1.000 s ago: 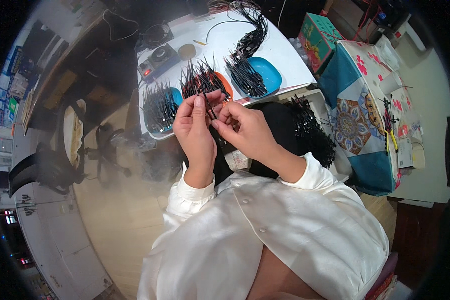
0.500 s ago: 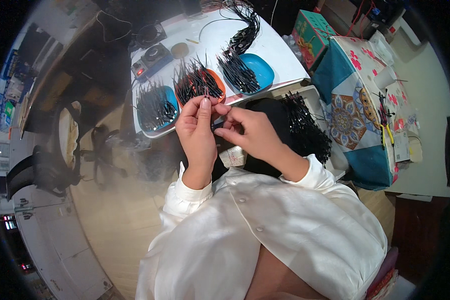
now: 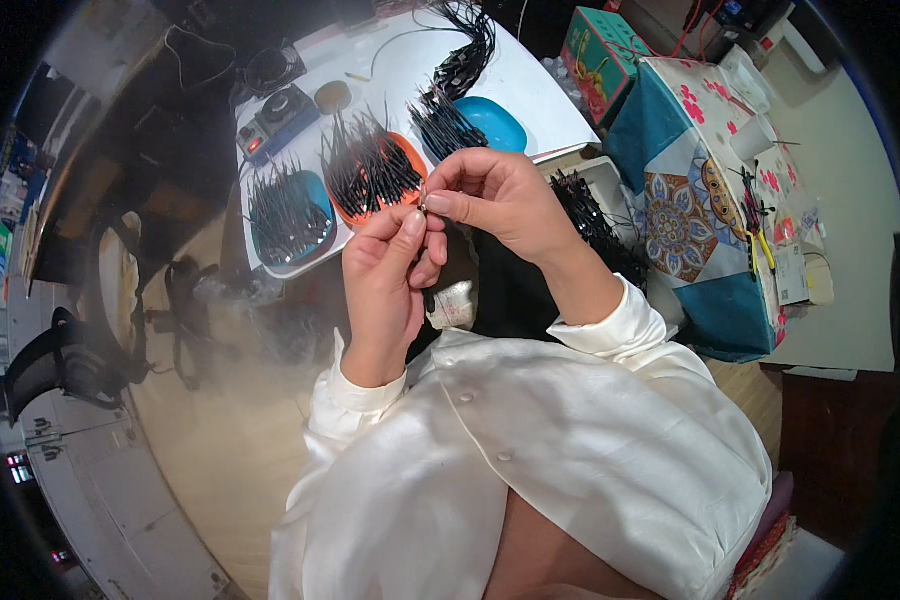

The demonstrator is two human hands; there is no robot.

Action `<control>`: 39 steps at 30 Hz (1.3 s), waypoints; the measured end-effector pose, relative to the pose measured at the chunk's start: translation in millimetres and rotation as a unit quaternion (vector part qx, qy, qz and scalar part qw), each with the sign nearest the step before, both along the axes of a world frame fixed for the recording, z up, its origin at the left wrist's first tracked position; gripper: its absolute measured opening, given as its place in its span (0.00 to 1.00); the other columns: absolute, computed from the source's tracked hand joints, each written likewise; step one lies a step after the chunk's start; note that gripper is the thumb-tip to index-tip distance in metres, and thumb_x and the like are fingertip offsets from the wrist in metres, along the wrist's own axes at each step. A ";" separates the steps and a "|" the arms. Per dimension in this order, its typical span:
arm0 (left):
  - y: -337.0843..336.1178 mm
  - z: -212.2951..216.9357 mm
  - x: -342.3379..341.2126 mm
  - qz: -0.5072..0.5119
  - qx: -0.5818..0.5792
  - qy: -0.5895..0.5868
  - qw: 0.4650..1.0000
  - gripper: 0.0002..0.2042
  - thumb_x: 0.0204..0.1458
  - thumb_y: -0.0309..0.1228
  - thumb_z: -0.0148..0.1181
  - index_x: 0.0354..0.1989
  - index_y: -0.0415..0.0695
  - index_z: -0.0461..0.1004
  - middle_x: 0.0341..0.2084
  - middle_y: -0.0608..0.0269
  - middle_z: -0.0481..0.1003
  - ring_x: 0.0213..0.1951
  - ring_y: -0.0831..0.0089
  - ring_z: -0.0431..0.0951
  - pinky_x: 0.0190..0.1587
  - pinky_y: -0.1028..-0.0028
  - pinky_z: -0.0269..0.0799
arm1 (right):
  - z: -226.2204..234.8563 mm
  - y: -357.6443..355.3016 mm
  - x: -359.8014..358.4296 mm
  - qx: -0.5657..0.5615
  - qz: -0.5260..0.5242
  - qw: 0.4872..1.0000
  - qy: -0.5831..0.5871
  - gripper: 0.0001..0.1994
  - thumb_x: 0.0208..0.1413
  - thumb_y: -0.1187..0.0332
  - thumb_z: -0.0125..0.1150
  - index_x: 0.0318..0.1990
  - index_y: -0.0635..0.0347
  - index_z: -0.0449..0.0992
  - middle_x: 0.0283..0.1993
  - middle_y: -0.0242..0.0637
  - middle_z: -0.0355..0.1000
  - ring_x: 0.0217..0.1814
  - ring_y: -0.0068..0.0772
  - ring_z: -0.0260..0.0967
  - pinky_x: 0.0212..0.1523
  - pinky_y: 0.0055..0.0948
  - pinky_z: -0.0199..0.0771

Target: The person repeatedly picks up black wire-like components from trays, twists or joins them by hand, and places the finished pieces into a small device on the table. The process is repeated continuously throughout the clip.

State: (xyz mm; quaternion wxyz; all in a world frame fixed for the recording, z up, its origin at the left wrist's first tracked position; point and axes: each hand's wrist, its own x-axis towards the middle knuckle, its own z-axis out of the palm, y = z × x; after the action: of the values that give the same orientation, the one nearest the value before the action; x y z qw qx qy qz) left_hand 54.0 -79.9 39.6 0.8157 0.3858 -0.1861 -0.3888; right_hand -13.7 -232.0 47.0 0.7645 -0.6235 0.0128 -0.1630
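My left hand (image 3: 388, 265) is closed, thumb and forefinger pinched together around a thin black cable (image 3: 429, 301), part of which shows below the palm. Against its fingertips, my right hand (image 3: 505, 205) pinches the upper end, where a small shiny tip shows; the fingers hide most of it. Just beyond the hands, an orange tray (image 3: 413, 155) holds a heap of short black cables (image 3: 365, 178). More such cables lie in a blue tray (image 3: 322, 195) to its left. A second blue tray (image 3: 500, 125), right of the orange one, has cables along its left side.
The trays stand on a white table (image 3: 370, 65) with a small control box with a dial (image 3: 280, 118) and a round tin (image 3: 332, 97). At right, a white bin (image 3: 605, 185) holds more black cables, beside a cloth-covered table (image 3: 735, 310) with yellow-handled pliers (image 3: 765, 250).
My right hand has moved up, bringing its fingertips to the cable's upper end. My left hand has shifted slightly lower in view. The whole view has shifted a little.
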 end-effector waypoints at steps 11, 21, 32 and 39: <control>0.4 -2.5 -1.9 0.001 -0.036 0.004 0.999 0.08 0.60 0.28 0.54 0.37 0.34 0.74 0.20 0.63 0.72 0.17 0.87 0.57 0.20 0.85 0.48 | -9.6 13.8 -6.4 0.144 -0.013 0.989 -0.031 0.05 0.55 0.73 0.62 0.37 0.61 0.74 0.32 0.30 0.74 0.33 0.17 0.70 0.32 0.17 0.69; 0.5 -5.3 -6.9 0.079 -0.001 -0.094 0.992 0.08 0.60 0.26 0.53 0.38 0.33 0.73 0.21 0.63 0.72 0.17 0.88 0.58 0.19 0.84 0.48 | 8.9 20.2 -14.6 -0.343 -0.226 0.900 -0.145 0.08 0.47 0.72 0.68 0.34 0.62 0.77 0.31 0.35 0.73 0.32 0.29 0.71 0.34 0.26 0.71; 2.6 -8.2 -3.3 -0.035 -0.060 -0.009 0.998 0.08 0.60 0.26 0.52 0.38 0.32 0.73 0.21 0.61 0.73 0.16 0.86 0.57 0.19 0.85 0.49 | -2.8 9.1 -6.6 0.098 0.004 0.995 -0.020 0.06 0.58 0.71 0.60 0.38 0.66 0.75 0.34 0.33 0.74 0.31 0.19 0.72 0.35 0.18 0.73; 9.7 -17.9 9.9 -0.015 0.095 -0.323 0.942 0.07 0.54 0.23 0.59 0.40 0.33 0.78 0.25 0.62 0.79 0.20 0.84 0.69 0.23 0.83 0.63 | -22.2 -0.8 -13.3 0.229 0.127 0.963 0.057 0.07 0.60 0.69 0.57 0.37 0.65 0.72 0.30 0.32 0.71 0.29 0.25 0.71 0.32 0.21 0.71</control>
State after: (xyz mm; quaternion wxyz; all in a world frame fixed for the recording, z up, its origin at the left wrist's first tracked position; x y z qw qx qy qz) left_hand 63.9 -70.2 21.7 0.6657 0.5635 -0.4072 -0.2710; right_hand -27.0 -232.8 24.7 0.8994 -0.4364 0.0144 -0.0213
